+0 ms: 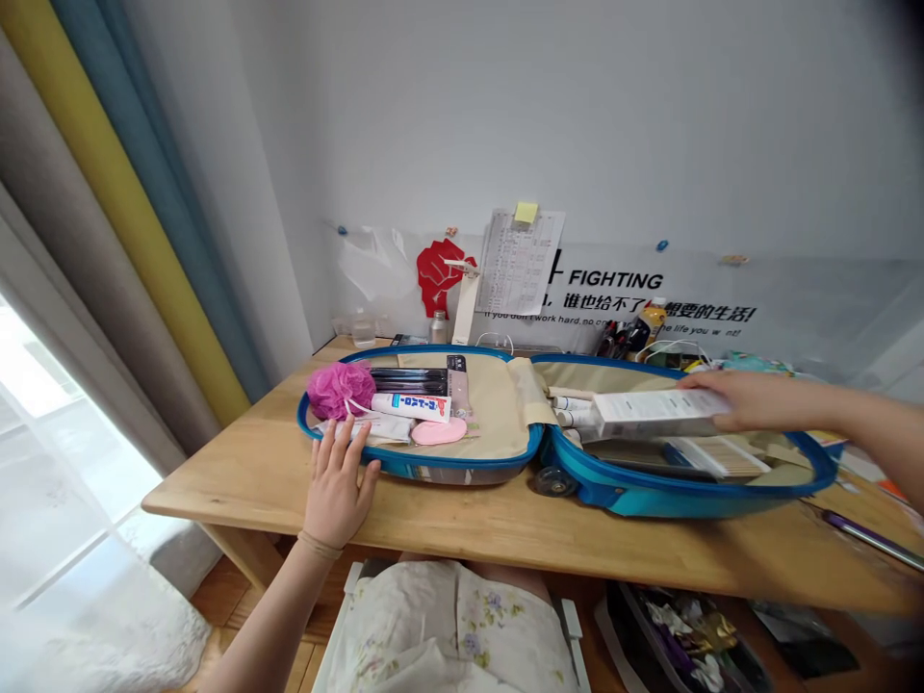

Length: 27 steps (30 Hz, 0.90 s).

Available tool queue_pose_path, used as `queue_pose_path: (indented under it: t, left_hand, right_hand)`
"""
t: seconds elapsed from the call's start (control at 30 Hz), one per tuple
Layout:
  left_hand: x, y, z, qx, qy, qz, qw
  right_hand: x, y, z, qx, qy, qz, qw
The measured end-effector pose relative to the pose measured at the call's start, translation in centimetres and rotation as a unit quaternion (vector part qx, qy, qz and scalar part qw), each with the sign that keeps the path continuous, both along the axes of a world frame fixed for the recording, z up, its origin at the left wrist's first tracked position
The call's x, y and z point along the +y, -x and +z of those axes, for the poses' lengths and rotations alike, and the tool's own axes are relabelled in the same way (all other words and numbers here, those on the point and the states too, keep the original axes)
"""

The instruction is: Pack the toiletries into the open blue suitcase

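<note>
A blue suitcase (498, 465) lies open on the wooden table, its two halves side by side. My left hand (339, 486) rests with spread fingers on the rim of the left half. Near it in that half are a purple bath puff (339, 389), a white toothpaste tube (415, 405), a pink oval item (439, 431) and a dark flat pack (409, 380). Over the right half, my right hand (726, 399) grips the end of a white box (654, 412). Beneath and beside the box lie white tubes (574, 419) and a bundle of thin sticks (726, 457).
Behind the suitcase stand a yellow-labelled bottle (654, 322), a white desk lamp (466, 303) and a small silver bottle (438, 327). A purple pen-like stick (873, 539) lies at the table's right. Below, a bin (685, 626) holds wrappers. Curtains (108, 173) hang at left.
</note>
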<state>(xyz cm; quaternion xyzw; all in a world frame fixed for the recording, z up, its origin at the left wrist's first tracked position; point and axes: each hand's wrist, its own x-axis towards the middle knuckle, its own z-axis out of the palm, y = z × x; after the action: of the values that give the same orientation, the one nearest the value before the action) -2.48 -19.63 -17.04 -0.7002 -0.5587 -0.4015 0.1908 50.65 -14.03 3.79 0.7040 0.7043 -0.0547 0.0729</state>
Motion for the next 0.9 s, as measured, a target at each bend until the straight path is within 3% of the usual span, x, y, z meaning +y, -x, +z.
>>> queue_pose_path:
  t: [0.13, 0.27, 0.43, 0.57, 0.7, 0.9]
  left_hand:
    - [0.0, -0.1, 0.0, -0.004, 0.007, 0.001, 1.0]
    - [-0.1, -0.1, 0.1, -0.015, 0.016, -0.001, 1.0]
    - [-0.1, -0.1, 0.1, -0.016, 0.009, -0.004, 1.0]
    - [-0.1, -0.2, 0.2, -0.007, 0.001, -0.006, 1.0]
    - [-0.1, -0.2, 0.2, -0.01, 0.012, 0.002, 1.0]
    - [-0.1, -0.2, 0.1, -0.015, 0.026, 0.001, 1.0]
  right_hand:
    - [1.4, 3.5, 3.1, 0.007, -0.067, 0.013, 0.998]
    - [4.7, 12.4, 3.4, 0.03, -0.137, 0.121, 0.983]
    - [10.9, 24.6, -0.2, 0.061, -0.191, 0.24, 0.95]
    - [14.3, 31.7, -3.4, 0.071, -0.196, 0.282, 0.937]
    - [15.5, 35.5, -5.8, 0.077, -0.179, 0.32, 0.927]
    - [16.0, 37.3, -7.8, 0.089, -0.158, 0.335, 0.925]
